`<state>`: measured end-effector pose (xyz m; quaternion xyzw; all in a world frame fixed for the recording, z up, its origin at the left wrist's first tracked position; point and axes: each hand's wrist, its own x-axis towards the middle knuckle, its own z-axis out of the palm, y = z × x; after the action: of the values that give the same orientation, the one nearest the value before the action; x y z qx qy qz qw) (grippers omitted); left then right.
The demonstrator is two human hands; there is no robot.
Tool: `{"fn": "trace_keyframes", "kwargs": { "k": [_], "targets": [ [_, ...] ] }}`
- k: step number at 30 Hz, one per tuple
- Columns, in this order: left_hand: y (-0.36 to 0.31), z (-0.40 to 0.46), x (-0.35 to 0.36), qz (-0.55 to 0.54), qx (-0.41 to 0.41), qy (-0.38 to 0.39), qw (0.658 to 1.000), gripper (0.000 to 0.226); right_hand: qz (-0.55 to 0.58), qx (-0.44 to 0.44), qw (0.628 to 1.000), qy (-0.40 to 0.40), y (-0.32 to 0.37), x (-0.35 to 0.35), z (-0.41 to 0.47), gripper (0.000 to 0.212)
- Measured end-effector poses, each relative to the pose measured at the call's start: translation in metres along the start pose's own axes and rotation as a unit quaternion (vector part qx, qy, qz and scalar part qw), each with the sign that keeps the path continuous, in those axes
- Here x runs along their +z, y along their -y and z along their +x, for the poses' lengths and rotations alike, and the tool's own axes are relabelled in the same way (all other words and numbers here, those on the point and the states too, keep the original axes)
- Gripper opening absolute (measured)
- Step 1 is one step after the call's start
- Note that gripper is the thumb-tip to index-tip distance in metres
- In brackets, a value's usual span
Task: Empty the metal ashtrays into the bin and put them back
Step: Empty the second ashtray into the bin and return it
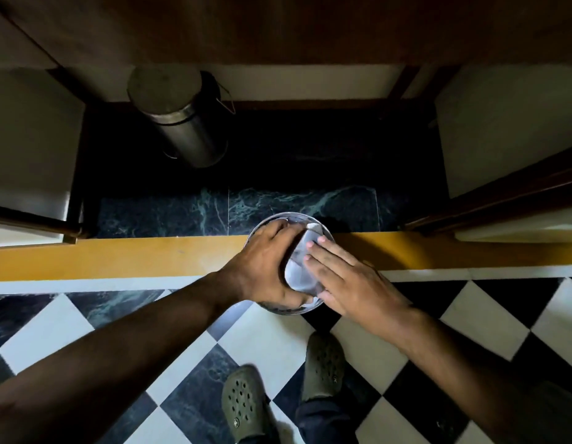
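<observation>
Both hands are on the round metal ashtray (291, 264). The left hand (262, 267) wraps its grip around the near-left rim. The right hand (348, 280) lies flat on the white paper (299, 270) inside it (fingers straight, not clamped). Under the hands is a yellow ledge (118, 257). Far beyond the left hand stands the shiny metal bin (179, 120), lid shut, on the dark floor.

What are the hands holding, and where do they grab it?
A round metal ashtray. The left hand grips its left rim, and the right hand lies flat over white paper inside it.
</observation>
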<state>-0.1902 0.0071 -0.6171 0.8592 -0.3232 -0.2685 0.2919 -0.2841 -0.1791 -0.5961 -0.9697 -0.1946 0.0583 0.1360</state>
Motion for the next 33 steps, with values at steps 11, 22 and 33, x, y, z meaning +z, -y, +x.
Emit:
{"fn": "trace_keyframes", "kwargs": {
  "k": [11, 22, 33],
  "targets": [
    [-0.026, -0.013, -0.033, -0.424, -0.329, -0.058, 0.842, 0.035, 0.535, 0.443, 0.714, -0.082, 0.045, -0.018, -0.011, 0.008],
    [-0.121, -0.064, -0.107, -0.518, -0.344, -0.036, 0.782, 0.023, 0.603, 0.57, 0.544, -0.121, 0.054, -0.137, -0.013, 0.046],
    [-0.231, -0.222, -0.203, -0.528, -0.364, -0.072, 0.764, 0.019, 0.608, 0.541, 0.579, -0.044, 0.182, -0.28, -0.057, 0.038]
  ]
}}
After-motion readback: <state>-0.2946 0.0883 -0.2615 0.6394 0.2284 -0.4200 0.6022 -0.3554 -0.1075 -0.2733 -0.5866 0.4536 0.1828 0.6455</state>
